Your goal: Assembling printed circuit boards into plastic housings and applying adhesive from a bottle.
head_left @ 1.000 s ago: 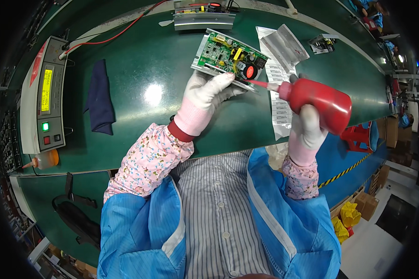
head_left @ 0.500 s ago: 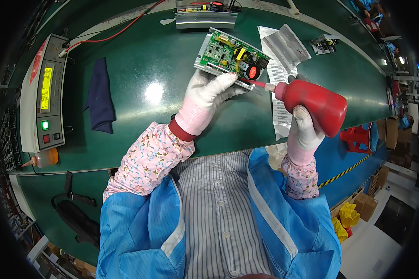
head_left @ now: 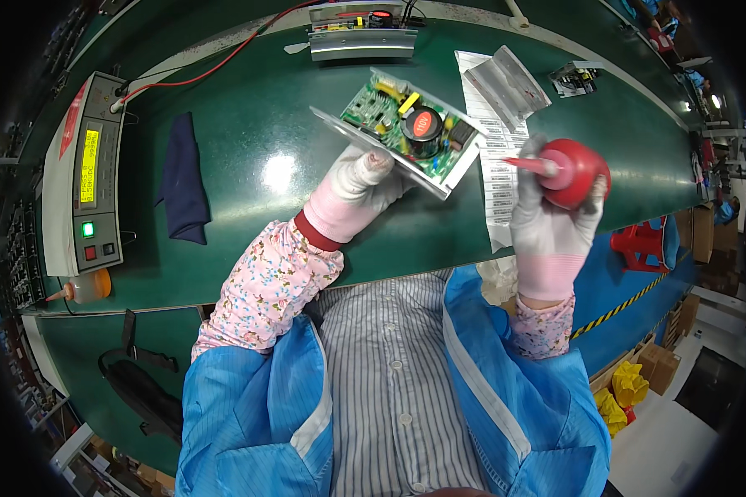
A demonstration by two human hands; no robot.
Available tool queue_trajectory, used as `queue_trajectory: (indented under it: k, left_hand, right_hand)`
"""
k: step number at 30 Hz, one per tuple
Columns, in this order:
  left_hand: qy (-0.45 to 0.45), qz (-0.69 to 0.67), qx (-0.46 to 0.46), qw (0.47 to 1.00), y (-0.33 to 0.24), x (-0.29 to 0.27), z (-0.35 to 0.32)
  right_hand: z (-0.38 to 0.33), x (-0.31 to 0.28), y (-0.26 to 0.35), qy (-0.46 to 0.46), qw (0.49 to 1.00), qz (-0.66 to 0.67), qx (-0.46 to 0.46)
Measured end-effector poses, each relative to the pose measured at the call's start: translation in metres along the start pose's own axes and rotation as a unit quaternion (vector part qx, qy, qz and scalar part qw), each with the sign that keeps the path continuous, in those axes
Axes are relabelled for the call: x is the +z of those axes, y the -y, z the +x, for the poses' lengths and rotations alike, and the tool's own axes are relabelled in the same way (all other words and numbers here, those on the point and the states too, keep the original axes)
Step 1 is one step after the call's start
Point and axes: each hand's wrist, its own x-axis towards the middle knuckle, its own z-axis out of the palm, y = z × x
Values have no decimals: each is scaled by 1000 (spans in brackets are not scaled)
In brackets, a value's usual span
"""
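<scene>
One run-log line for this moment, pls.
left grip: holds circuit board in metal frame | right grip: holds red bottle, nozzle toward board, apart from it | bench: dark-blue cloth left, metal bracket over label sheet

The gloved left hand (head_left: 358, 178) holds a metal-framed circuit board (head_left: 389, 124) above a green bench (head_left: 249, 240); the right hand (head_left: 553, 236) grips a red bottle (head_left: 584, 176), its nozzle (head_left: 525, 164) apart from the board. A dark cloth (head_left: 184, 178) lies beside a boxy instrument (head_left: 96, 182).
</scene>
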Motion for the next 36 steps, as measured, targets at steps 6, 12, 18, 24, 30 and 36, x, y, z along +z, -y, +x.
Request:
queue_trajectory:
  k: [6,12,18,24,30,36]
  left_hand:
    - [72,141,76,985,-2,-2,2]
    - [9,282,84,956,-4,11,-1]
    - [-26,301,45,952,-6,18,0]
    - [-29,259,50,964,-1,13,-3]
    - [-58,107,-27,992,-3,-1,-13]
    - [-60,92,-47,993,-3,1,-11]
  right_hand:
    - [-11,25,26,97,992,83,-7]
    - [-8,7,11,30,825,-457,-333]
    - [7,-13,12,108,749,-533,-378]
    - [6,-13,14,86,736,-552,-383]
    - [4,-15,11,127,677,-572,-445]
    - [5,-8,-2,209,634,-609,-428]
